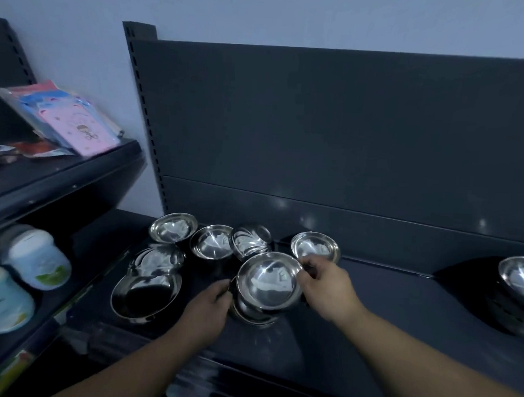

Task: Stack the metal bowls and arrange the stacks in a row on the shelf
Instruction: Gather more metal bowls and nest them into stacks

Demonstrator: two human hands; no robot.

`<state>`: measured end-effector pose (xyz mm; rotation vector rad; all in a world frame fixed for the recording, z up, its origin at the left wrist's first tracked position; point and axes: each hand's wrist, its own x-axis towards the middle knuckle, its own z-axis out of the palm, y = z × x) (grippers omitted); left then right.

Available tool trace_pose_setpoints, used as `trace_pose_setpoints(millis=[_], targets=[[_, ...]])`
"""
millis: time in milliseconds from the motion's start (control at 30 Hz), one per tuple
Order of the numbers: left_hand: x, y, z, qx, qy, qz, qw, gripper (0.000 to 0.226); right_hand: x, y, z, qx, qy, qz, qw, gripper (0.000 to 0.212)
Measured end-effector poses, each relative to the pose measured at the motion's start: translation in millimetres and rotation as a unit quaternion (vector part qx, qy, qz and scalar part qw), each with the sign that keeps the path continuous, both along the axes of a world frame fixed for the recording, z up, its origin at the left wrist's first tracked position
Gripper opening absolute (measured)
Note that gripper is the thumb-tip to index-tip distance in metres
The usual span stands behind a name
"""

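Several shiny metal bowls lie loose on the dark shelf (384, 306). My right hand (326, 285) grips the rim of a tilted bowl (268, 280), which rests on a lower bowl (252, 315). Against the left side of that lower bowl is my left hand (211, 305), fingers curled on it. Behind them sit an upright bowl (173, 227), another (212, 241), one lying on its side (250, 239) and one at the back (315, 244). At the left are an overturned bowl (157, 258) and a larger bowl (146, 295). A bowl stack (517, 284) stands far right.
The shelf's dark back panel (331, 135) rises right behind the bowls. A neighbouring shelf unit at the left holds pastel lidded jars (37, 256) below and colourful flat packets (79, 123) above. Bare shelf surface lies between the bowl group and the far-right stack.
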<state>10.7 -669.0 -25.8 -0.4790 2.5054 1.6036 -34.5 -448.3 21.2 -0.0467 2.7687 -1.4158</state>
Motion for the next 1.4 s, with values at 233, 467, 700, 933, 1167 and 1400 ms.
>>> trace_pose_setpoints(millis=[233, 467, 700, 933, 1167, 1400], targets=[[-12.0, -2.6, 4.1, -0.045, 0.023, -0.055, 0.997, 0.042, 3.1, -13.4, -10.8, 0.046, 0.013, 0.010, 0.999, 0.022], [-19.5, 0.0, -11.3, -0.058, 0.034, -0.086, 0.994, 0.040, -1.4, -10.7, -19.2, 0.032, 0.008, -0.024, 0.999, 0.025], [-35.5, 3.8, -8.8, -0.102, 0.029, -0.041, 0.994, 0.054, -29.6, 12.2, -40.4, -0.055, -0.094, -0.177, 0.978, 0.045], [-66.4, 7.3, 3.5, -0.009, 0.008, 0.020, 1.000, 0.022, -49.3, 23.9, -45.6, -0.141, -0.154, -0.220, 0.953, 0.031], [-87.5, 10.6, -6.1, 0.060, 0.003, 0.031, 0.998, 0.022, -64.9, 25.1, -56.0, -0.237, -0.166, -0.209, 0.934, 0.014], [-100.9, 19.6, 3.3, 0.110, -0.007, 0.016, 0.994, 0.021, -62.0, 32.4, -56.5, -0.245, -0.168, -0.216, 0.930, 0.007]])
